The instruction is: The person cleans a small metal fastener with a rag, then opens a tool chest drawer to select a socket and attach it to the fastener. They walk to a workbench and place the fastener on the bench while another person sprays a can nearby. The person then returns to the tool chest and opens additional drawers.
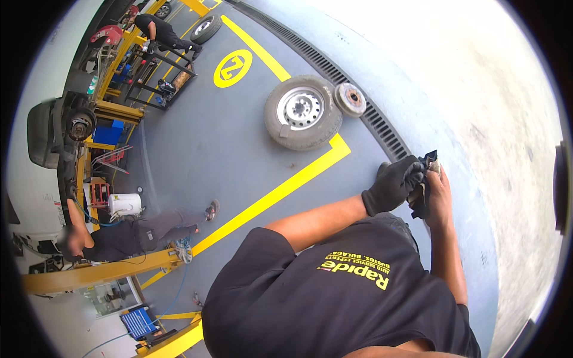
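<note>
The person's left hand (391, 186) wears a black glove, while the right hand (439, 197) is bare. The two meet in front of the torso, toward the right of the view. The right hand grasps a dark, crumpled piece (421, 206) that looks like soft fabric, with its fingers wrapped behind it; a lighter patch shows near the fingertips. The left hand is curled, with its knuckles up against the same piece; whether it grips the piece or only touches it cannot be told, since the fingers merge with the dark material.

The piece is held in the air, above the grey floor (197, 137) and well apart from anything lying on it. Beyond the hands, a wheel (302, 112) with a silver rim lies flat on the floor, and a round, rusty-centred metal drum (350, 99) sits just beside the tyre, by a long drain grate (385, 131). A yellow line (268, 200) runs across the floor.

At the left, a co-worker (113, 238) in dark clothes reaches toward a vehicle, near a white tank (125, 204). Another person (164, 33) bends beside a black metal frame (149, 89) farther off.
</note>
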